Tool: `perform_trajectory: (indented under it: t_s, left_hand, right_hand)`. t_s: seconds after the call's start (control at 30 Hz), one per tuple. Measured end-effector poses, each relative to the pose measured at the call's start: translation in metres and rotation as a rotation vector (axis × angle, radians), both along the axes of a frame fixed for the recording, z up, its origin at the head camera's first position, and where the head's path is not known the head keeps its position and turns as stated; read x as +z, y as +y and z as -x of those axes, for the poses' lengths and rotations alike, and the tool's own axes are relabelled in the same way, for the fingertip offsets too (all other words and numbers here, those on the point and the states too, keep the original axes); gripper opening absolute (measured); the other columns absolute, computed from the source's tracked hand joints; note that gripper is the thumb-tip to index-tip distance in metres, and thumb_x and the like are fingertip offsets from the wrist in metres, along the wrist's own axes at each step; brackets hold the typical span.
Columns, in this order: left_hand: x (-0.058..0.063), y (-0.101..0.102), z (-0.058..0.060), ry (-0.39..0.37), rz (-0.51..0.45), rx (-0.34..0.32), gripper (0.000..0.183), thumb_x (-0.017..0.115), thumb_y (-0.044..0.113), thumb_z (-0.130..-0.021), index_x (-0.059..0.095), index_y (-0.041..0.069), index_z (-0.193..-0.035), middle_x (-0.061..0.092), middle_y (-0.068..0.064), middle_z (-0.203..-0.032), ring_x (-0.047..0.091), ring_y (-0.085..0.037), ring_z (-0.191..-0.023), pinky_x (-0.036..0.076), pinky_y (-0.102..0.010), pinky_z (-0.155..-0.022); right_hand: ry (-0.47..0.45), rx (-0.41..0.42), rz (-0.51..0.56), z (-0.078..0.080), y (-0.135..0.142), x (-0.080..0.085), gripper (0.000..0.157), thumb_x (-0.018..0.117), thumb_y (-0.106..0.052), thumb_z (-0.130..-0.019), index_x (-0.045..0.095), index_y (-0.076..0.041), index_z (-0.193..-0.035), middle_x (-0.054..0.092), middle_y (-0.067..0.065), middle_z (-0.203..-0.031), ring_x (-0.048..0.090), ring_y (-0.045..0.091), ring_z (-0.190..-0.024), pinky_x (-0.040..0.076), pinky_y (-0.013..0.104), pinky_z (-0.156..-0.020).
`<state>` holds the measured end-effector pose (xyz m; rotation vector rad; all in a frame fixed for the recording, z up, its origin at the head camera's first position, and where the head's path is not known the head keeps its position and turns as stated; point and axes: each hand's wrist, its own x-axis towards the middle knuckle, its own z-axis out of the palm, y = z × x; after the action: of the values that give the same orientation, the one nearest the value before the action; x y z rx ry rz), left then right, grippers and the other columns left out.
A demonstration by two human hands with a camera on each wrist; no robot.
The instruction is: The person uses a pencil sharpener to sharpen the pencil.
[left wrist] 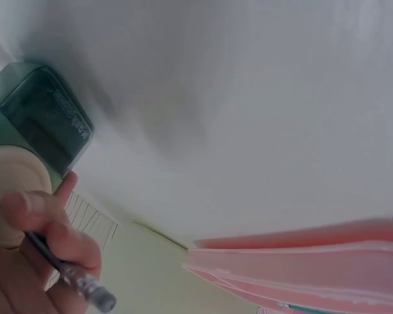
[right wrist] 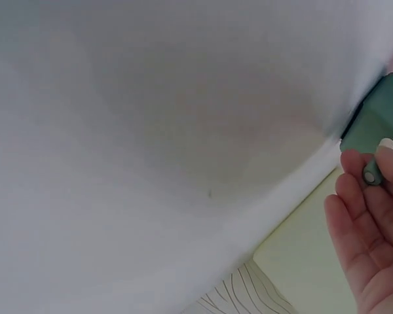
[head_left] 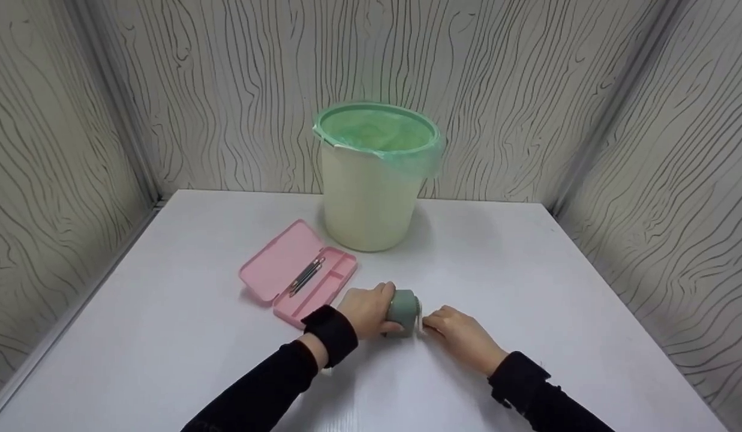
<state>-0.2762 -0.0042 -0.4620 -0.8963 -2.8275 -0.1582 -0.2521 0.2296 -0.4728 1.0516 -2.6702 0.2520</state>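
In the head view, a green crank pencil sharpener [head_left: 402, 311] lies on the table between the hands. My left hand [head_left: 363, 313] grips its body from the left. A dark pencil [left wrist: 65, 268] pokes out between the left fingers beside the sharpener's cream round face [left wrist: 19, 176]; its other end is hidden. The see-through shavings drawer [left wrist: 46, 118] shows in the left wrist view. With thumb and fingers, my right hand [head_left: 465, 341] pinches the small green crank knob [right wrist: 373, 173] on the sharpener's right side.
An open pink pencil case [head_left: 284, 258] lies left of the sharpener, with several dark pencils [head_left: 308, 276] inside. Behind it stands a pale bin [head_left: 368, 198] lined with a green bag [head_left: 406, 159]. Wood-patterned panels [head_left: 239, 90] enclose the white table [head_left: 137, 324].
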Motion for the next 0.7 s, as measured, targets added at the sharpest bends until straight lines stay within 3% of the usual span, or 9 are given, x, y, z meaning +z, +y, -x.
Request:
perform_trajectory:
  t_s: [0.27,0.4,0.57,0.7]
  left_hand:
    - [0.002,0.001,-0.001,-0.063,0.026,0.028,0.066,0.071,0.058,-0.090,0.050,0.009,-0.130,0.069,-0.005,-0.106,0.068,-0.016,-0.077,0.056,-0.031,-0.068]
    - [0.002,0.003,-0.002,-0.088,0.032,0.044,0.069,0.071,0.058,-0.090,0.050,0.009,-0.132,0.070,-0.005,-0.109,0.069,-0.016,-0.079,0.057,-0.032,-0.071]
    - [0.004,0.005,-0.003,-0.063,0.054,0.025,0.069,0.073,0.059,-0.089,0.052,0.008,-0.131,0.071,-0.005,-0.107,0.069,-0.015,-0.077,0.057,-0.031,-0.069]
    - [0.007,0.004,-0.001,-0.024,0.062,0.011,0.068,0.073,0.059,-0.088,0.053,0.008,-0.128,0.071,-0.004,-0.103,0.067,-0.015,-0.073,0.056,-0.030,-0.065]
  right_hand:
    - [0.069,0.037,0.050,-0.008,0.003,0.010,0.009,0.075,-0.007,-0.090,0.075,-0.008,-0.099,0.074,0.000,-0.091,0.066,0.016,-0.086,0.057,0.028,-0.074]
    - [0.056,0.046,0.060,-0.009,0.004,0.012,0.010,0.075,-0.005,-0.090,0.075,-0.009,-0.099,0.073,0.000,-0.091,0.066,0.015,-0.086,0.057,0.026,-0.074]
    - [0.019,0.063,0.105,-0.010,0.007,0.013,0.010,0.073,-0.005,-0.091,0.075,-0.008,-0.100,0.072,0.001,-0.092,0.064,0.014,-0.085,0.055,0.025,-0.074]
    - [0.076,0.079,0.154,-0.007,0.007,0.018,0.010,0.075,-0.005,-0.090,0.074,-0.010,-0.099,0.071,-0.001,-0.092,0.062,0.012,-0.084,0.054,0.024,-0.072]
